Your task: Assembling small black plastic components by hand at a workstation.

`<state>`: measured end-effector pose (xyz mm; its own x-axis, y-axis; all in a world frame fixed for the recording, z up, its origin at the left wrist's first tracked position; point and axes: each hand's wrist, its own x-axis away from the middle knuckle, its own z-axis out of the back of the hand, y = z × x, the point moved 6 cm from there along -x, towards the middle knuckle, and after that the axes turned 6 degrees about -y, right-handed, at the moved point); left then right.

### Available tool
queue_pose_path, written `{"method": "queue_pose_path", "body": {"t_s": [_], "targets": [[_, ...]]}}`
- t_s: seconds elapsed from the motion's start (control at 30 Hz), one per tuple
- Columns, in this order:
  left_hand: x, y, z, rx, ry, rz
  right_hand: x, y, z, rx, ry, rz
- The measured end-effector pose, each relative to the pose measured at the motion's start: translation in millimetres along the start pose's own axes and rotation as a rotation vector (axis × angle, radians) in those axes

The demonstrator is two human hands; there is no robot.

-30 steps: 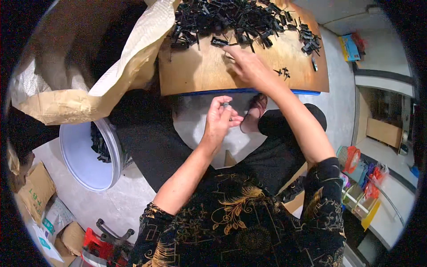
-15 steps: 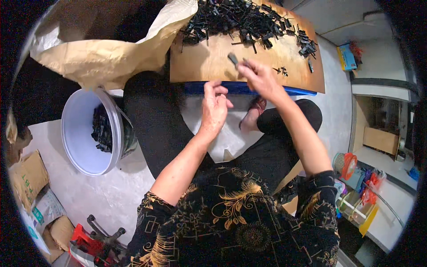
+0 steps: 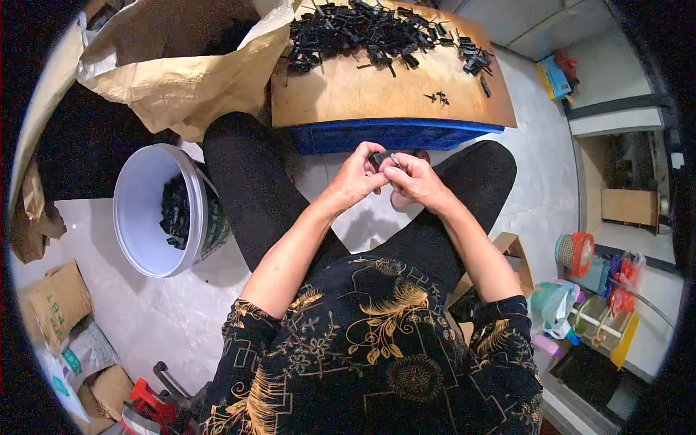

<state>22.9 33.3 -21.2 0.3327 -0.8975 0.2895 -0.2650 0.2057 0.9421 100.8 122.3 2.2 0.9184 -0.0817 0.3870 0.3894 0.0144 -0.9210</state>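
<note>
**Small black part worked between both hands**

A small black plastic part point(image 3: 378, 159) is held between the left hand point(image 3: 355, 177) and the right hand point(image 3: 417, 181), which are brought together in front of the body, fingertips touching over the piece. Both hands are closed on it; a pale, thin bit shows at the right hand's fingertips, but what it is cannot be told.

Just beyond the hands, a wooden board point(image 3: 362, 94) is laid on a blue crate point(image 3: 391, 135), and a heap of black parts point(image 3: 362, 32) is spread over the board's far side. A few loose pieces point(image 3: 436, 96) lie nearer, ahead of the right hand. Well to the left of the left hand, a white bucket point(image 3: 145, 217) stands on the floor with black parts in it. Beyond the bucket, a brown paper sack point(image 3: 181, 80) is slumped against the board.

The step in hand is judged to be the fitting or joining of one piece, done by pinch and press. For the next move, a firm hold by one hand would be called for, so that the other can be freed.
</note>
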Motion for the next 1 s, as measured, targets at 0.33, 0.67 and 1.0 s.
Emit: {"method": "queue_pose_path", "body": {"t_s": [0.33,0.67,1.0], "targets": [[-1,1,-7,-0.011,-0.066,-0.076,0,-3,-1,-0.104,-0.051,0.022],[-10,-8,5,-0.101,0.149,-0.171,-8,3,5,-0.177,0.069,0.101],[-8,2,6,-0.030,0.149,-0.111,-19,17,5,-0.146,0.035,0.002]]}}
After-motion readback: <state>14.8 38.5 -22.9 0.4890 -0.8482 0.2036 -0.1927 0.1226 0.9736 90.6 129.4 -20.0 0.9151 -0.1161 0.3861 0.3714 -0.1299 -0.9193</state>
